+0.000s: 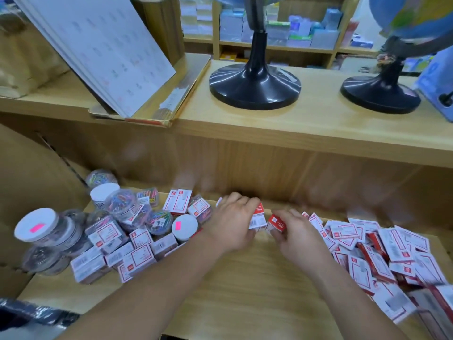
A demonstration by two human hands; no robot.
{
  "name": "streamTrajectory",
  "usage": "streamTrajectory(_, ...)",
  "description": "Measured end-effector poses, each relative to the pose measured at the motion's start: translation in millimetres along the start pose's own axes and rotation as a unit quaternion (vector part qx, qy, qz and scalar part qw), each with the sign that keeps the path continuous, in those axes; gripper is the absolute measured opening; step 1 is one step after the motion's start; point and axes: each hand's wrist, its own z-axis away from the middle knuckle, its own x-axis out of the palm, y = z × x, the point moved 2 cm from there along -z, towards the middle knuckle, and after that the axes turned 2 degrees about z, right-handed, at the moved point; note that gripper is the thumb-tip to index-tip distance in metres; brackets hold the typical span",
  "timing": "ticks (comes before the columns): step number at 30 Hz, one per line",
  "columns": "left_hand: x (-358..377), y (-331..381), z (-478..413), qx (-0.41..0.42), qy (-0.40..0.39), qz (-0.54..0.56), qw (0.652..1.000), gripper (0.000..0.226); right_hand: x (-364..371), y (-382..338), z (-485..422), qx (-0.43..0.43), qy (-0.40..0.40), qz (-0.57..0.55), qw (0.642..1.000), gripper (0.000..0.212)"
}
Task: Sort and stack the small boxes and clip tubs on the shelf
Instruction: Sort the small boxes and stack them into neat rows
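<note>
**Both hands on boxes at the back of the shelf**

Our forearms reach in over the bare shelf board point(245, 290), with open room between two heaps. On the right is a pile of red-and-white boxes point(367, 246), its near edge cut off. On the left, clip tubs point(46, 231) sit among loose boxes point(137, 251). Our left hand point(232, 222) curls round a small box point(257, 220). Our right hand point(299, 236) pinches a red box point(276, 222) just beside it. The fingertips are blurred.
</note>
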Motion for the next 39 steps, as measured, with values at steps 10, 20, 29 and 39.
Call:
streamTrajectory(10, -30, 43, 138, -0.156, 0.159, 0.213, 0.951, 0.043, -16, -42, 64, 0.026, 0.036, -0.188, 0.981, 0.028)
streamTrajectory(20, -6, 3, 251, -0.293, 0.226, 0.265, 0.89, 0.053, 70, -88, 90, 0.008, -0.051, -0.216, 0.975, 0.026)
streamTrajectory(29, 1, -1, 264, -0.225, 0.23, 0.158, 0.934, 0.057, 69, -115, 96, -0.009, -0.023, -0.272, 0.962, 0.04)
streamTrajectory(39, -7, -5, 241, -0.217, 0.197, 0.076, 0.953, 0.055, 37, -105, 70, -0.009, -0.107, -0.346, 0.932, 0.018)
